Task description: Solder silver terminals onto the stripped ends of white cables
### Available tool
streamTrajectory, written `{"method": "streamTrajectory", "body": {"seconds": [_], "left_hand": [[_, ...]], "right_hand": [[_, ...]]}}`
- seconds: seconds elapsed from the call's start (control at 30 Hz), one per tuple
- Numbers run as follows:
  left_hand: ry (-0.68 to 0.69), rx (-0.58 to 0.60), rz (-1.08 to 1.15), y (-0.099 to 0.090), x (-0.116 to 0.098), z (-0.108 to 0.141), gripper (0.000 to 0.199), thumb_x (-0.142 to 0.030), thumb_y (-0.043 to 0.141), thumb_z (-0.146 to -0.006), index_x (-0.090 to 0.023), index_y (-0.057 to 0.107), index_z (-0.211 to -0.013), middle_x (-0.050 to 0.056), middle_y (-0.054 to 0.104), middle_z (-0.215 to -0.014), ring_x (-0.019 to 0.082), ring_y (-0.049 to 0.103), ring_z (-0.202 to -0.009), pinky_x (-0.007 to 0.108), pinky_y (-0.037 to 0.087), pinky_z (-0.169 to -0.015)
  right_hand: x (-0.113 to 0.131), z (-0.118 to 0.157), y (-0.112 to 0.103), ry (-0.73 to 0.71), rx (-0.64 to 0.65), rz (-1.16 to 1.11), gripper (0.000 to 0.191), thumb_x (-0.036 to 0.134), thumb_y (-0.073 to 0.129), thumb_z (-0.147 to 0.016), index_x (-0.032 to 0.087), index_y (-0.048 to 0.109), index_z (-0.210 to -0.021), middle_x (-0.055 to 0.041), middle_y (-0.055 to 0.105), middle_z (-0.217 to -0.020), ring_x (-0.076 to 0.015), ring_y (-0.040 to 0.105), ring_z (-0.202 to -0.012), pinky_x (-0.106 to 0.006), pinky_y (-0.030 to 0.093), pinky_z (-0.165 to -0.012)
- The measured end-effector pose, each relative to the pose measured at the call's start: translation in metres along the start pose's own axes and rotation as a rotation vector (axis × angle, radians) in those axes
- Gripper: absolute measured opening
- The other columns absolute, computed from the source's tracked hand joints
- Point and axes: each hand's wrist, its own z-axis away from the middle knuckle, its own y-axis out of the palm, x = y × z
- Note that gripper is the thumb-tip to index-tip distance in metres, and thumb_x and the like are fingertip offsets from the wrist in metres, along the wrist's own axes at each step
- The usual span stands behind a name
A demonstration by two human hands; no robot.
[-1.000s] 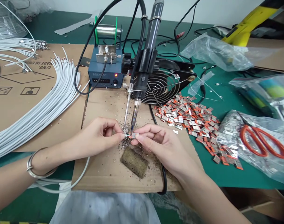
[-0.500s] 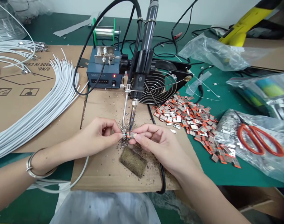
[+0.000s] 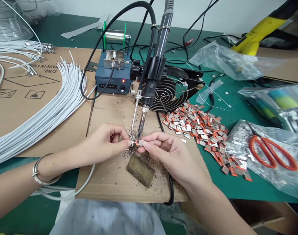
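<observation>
Between thumb and fingers, my left hand (image 3: 112, 142) pinches the end of a white cable (image 3: 89, 181), whose length trails below the wrist. My right hand (image 3: 161, 147) grips a small USB connector (image 3: 140, 143), metal with an orange part. Cable end and connector meet just under the tip of the clamped soldering iron (image 3: 142, 120). A thin bent solder feed tube (image 3: 134, 119) comes down beside the iron. Whether the tip touches the joint I cannot tell. Below the hands lies a worn brown sponge (image 3: 140, 170).
A blue solder feeder (image 3: 112, 78) with a solder spool (image 3: 114, 36) stands behind, next to a black fan (image 3: 163, 94). Loose USB connectors (image 3: 200, 127) pile up at the right, near red-handled scissors (image 3: 273, 151) on a plastic bag. A bundle of white cables (image 3: 53, 101) lies left.
The whole view has shifted slightly, so the scene sits a little further right. Both hands keep their pinch under the iron; the connector appears slightly farther from the tip.
</observation>
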Motion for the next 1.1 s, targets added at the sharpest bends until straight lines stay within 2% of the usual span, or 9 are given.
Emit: {"method": "streamTrajectory", "body": {"seconds": [0.5, 0.77, 0.97, 1.1], "left_hand": [[0.01, -0.003, -0.014, 0.0004, 0.0019, -0.0003, 0.02, -0.03, 0.053, -0.076, -0.012, 0.058, -0.07, -0.006, 0.034, -0.049, 0.004, 0.029, -0.046, 0.016, 0.022, -0.042], [0.027, -0.022, -0.076, 0.0004, 0.0051, -0.001, 0.019, -0.029, 0.052, -0.076, -0.012, 0.06, -0.072, -0.005, 0.035, -0.049, 0.005, 0.029, -0.046, 0.016, 0.021, -0.043], [0.033, -0.043, -0.084, 0.0022, 0.0057, -0.0002, 0.024, -0.034, 0.052, -0.077, -0.012, 0.059, -0.07, -0.005, 0.033, -0.048, 0.006, 0.027, -0.046, 0.018, 0.02, -0.043], [0.065, -0.048, -0.129, 0.0024, 0.0085, -0.0002, 0.026, -0.037, 0.051, -0.078, -0.014, 0.06, -0.072, -0.005, 0.031, -0.049, 0.006, 0.026, -0.048, 0.018, 0.02, -0.044]], "right_hand": [[0.0009, -0.0018, -0.0005, 0.003, 0.025, -0.047, 0.048, 0.04, 0.065, -0.06, 0.005, 0.05, -0.09, -0.0015, 0.058, -0.069, 0.0075, 0.05, -0.051, 0.005, 0.034, -0.045], [0.001, -0.001, 0.0012, 0.028, 0.011, -0.015, 0.047, 0.038, 0.063, -0.061, 0.005, 0.051, -0.093, -0.0025, 0.058, -0.073, 0.0066, 0.055, -0.059, 0.004, 0.042, -0.055], [0.0059, -0.0006, 0.0026, 0.045, -0.004, 0.06, 0.038, 0.031, 0.057, -0.067, 0.004, 0.051, -0.093, -0.0026, 0.058, -0.074, 0.0086, 0.053, -0.057, 0.005, 0.04, -0.054], [0.0057, -0.0013, 0.0024, 0.032, -0.009, 0.091, 0.04, 0.033, 0.055, -0.069, 0.004, 0.051, -0.095, -0.0034, 0.058, -0.075, 0.0096, 0.048, -0.051, 0.004, 0.035, -0.048]]}}
